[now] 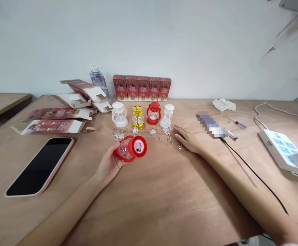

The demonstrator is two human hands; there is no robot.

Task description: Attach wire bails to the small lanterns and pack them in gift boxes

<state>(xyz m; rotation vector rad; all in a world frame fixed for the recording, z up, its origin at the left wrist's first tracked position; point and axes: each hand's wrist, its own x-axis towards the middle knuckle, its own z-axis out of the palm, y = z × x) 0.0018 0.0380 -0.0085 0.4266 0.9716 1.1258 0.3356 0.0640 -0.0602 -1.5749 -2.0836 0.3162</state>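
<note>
My left hand (111, 164) is wrapped round a small red lantern (124, 149), tipped so that its round base faces me. A white disc and some small dark parts show inside the base. Flat on the table, my right hand (187, 139) has its fingers stretched out beside small white pieces (165, 130) and thin bent wires (163, 138). Behind them stand a white lantern (119, 116), a gold lantern (138, 118), another red lantern (153, 114) and a second white lantern (167, 117). Little round silver pieces lie among the wires.
Several red boxes (143, 88) line the wall. Opened cartons (56, 125) and a bottle (99, 80) are at the left, with a phone (41, 167) nearer me. On the right are a screwdriver (238, 123), crumpled tissue (224, 105), a cabled, pixelated device (210, 123) and a power strip (284, 148).
</note>
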